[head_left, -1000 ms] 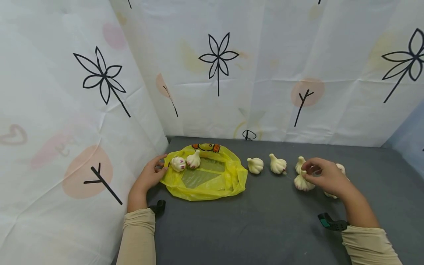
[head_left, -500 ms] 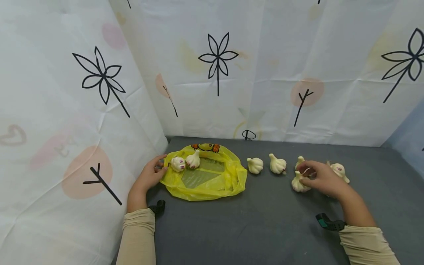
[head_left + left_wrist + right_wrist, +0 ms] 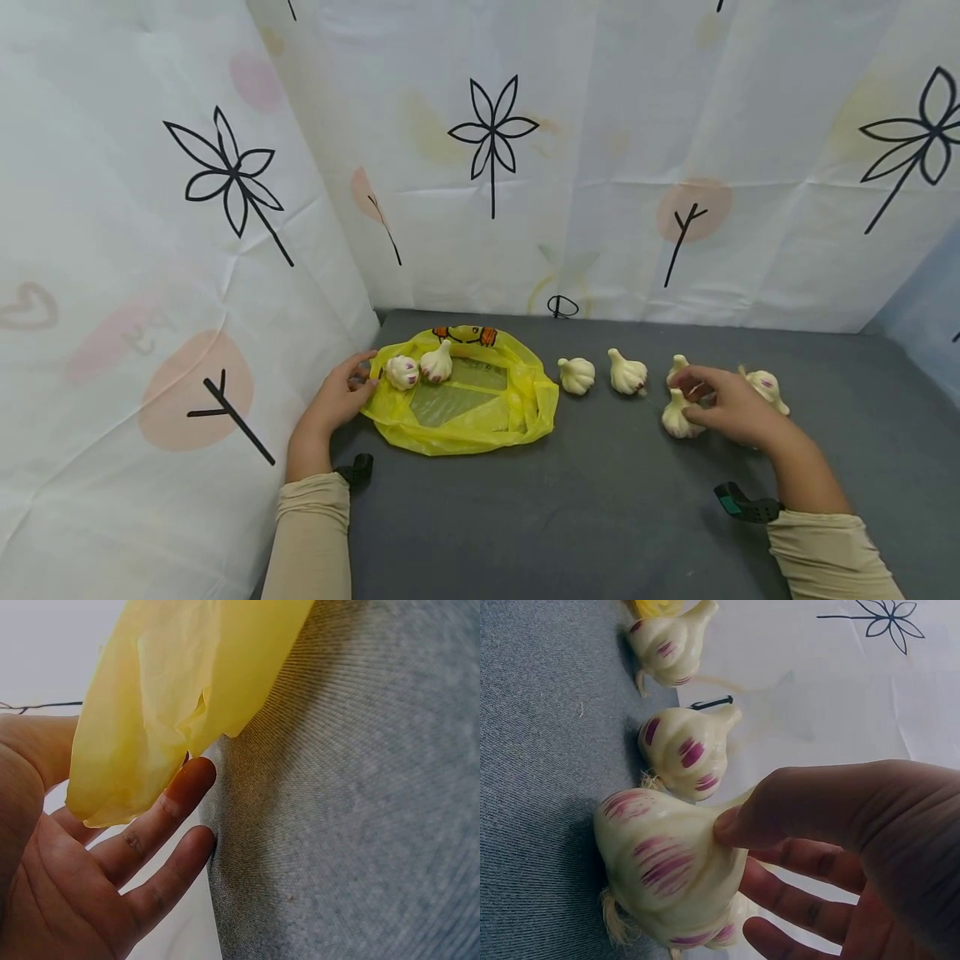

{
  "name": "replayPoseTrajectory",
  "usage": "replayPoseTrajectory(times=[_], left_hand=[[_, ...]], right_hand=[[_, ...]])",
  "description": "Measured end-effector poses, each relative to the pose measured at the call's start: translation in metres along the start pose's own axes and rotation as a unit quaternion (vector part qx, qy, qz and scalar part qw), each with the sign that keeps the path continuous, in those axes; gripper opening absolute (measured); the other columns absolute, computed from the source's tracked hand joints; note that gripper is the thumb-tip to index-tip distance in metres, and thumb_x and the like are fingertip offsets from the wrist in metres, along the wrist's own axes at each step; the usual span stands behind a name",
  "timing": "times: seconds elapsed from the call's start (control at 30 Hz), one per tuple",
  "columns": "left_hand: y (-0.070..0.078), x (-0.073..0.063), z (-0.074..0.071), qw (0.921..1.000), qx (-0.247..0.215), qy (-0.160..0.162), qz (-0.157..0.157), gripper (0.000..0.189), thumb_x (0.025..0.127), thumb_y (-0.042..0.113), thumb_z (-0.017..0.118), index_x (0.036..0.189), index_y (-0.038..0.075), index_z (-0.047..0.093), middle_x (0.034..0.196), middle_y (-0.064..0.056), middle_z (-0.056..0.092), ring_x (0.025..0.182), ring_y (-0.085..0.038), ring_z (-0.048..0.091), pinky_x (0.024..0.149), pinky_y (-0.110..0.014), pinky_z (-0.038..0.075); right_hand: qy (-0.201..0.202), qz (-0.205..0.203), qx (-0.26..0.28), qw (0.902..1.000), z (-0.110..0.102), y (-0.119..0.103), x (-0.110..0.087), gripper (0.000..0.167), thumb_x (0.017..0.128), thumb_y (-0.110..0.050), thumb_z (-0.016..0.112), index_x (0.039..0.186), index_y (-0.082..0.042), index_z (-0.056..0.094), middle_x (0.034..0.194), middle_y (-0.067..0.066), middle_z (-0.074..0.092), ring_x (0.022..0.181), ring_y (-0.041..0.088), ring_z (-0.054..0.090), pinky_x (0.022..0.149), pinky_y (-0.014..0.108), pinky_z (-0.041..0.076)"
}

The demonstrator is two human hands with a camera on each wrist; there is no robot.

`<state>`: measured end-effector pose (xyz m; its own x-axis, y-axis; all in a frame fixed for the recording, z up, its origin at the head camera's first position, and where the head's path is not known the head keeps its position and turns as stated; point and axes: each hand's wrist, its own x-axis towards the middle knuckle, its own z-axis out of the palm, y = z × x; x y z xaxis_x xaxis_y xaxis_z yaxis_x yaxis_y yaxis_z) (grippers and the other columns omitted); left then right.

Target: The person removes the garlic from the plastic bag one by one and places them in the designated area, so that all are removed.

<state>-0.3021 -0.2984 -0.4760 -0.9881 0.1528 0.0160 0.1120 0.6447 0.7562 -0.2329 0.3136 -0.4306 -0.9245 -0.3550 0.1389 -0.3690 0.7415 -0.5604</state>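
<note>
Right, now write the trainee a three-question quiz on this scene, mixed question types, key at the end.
1. How many garlic bulbs show on or in the yellow bag?
2. What does the right grip pinch?
A) a sleeve
B) the rim of the yellow bag
C) the neck of a garlic bulb
3. True or false: the left grip is apart from the yellow bag.

Key: 1. Two. 2. C. 3. False; it holds the bag's edge.
</note>
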Motion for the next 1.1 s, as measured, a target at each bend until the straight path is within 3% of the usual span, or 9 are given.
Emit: replayPoseTrajectory(times=[0.27,0.73,1.1], left_hand=[[-0.0001,0.0004,0.0021,1.0,-0.003,0.001,-0.001,0.059,0.108,0.014,0.061,0.163,0.009,0.042,0.137,-0.03,0.06,0.109,-0.038,0.067,0.078,-0.034,0.054],[0.004,0.0015,0.0009,1.0,0.004,-0.003,0.002,0.058,0.108,0.014,0.06,0.162,0.007,0.042,0.137,-0.031,0.059,0.112,-0.04,0.067,0.08,-0.033,0.055],[-0.0006,0.001,0.0006,1.0,0.0,-0.003,0.007,0.058,0.108,0.014,0.06,0.162,0.005,0.041,0.134,-0.031,0.061,0.11,-0.04,0.068,0.079,-0.033,0.054]], right_hand=[[0.0,-0.005,-0.017,0.9998,0.0017,-0.0032,0.0017,0.035,0.09,-0.001,0.077,0.124,0.002,0.069,0.117,0.016,0.072,0.101,0.033,0.068,0.083,0.05,0.057],[0.02,-0.003,-0.027,0.9994,0.0042,-0.0049,0.0006,0.033,0.091,-0.002,0.08,0.123,0.0,0.07,0.113,0.015,0.073,0.096,0.029,0.068,0.08,0.045,0.056],[0.021,-0.008,-0.028,0.9993,0.002,-0.0082,0.0029,0.036,0.093,-0.007,0.08,0.125,0.002,0.069,0.115,0.017,0.073,0.099,0.033,0.069,0.083,0.054,0.056]])
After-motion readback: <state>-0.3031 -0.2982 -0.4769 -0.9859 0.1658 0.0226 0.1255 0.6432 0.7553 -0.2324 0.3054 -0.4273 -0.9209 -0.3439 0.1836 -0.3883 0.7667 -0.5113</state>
